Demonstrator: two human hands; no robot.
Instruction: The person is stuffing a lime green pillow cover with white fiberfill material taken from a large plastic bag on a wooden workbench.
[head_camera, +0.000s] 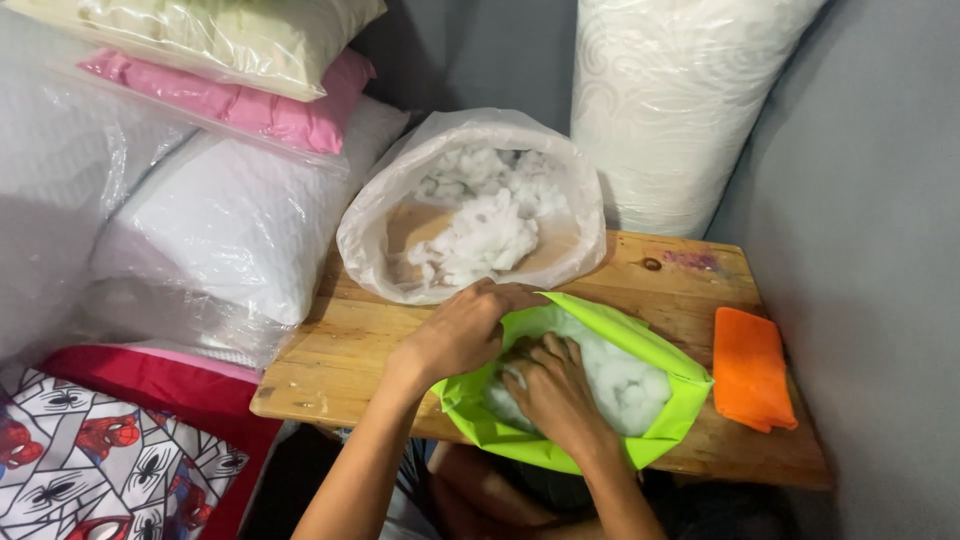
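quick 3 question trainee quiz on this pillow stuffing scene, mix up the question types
1. True or false: the right hand is pressed into the white stuffing inside the lime green cover.
2. What does the left hand grip?
A. the cover's upper edge
B. the orange cloth
C. the pink pillow
3. Fill in: the clear plastic bag of loose stuffing stands on the wooden ____.

Key
1. True
2. A
3. table
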